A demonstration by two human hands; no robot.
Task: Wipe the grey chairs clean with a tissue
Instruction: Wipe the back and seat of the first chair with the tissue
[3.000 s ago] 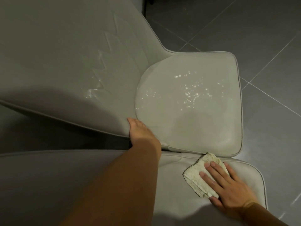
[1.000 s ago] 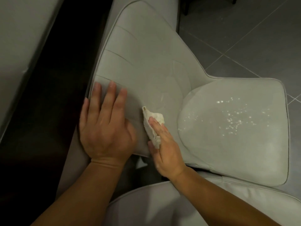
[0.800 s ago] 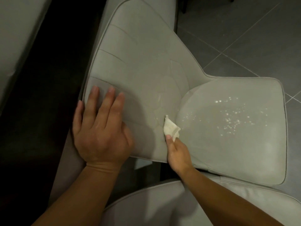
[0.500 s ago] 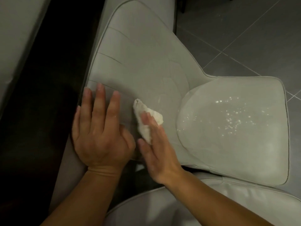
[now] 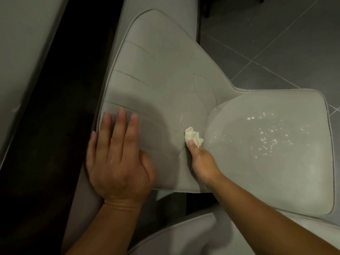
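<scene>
Below me, on dark grey floor tiles (image 5: 276, 43), stands a pale grey padded leather chair (image 5: 165, 70), its seat cushion (image 5: 276, 172) speckled with glistening droplets (image 5: 266, 137). My left hand (image 5: 117, 162) lies flat on the backrest, fingers straight (thumb tucked alongside). My right hand (image 5: 202, 162) pinches a crumpled white tissue (image 5: 193, 138), pressing it into the crease where backrest meets seat.

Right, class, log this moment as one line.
left hand: flat on backrest | right hand: presses tissue into seat crease | seat: white specks unwiped
</scene>
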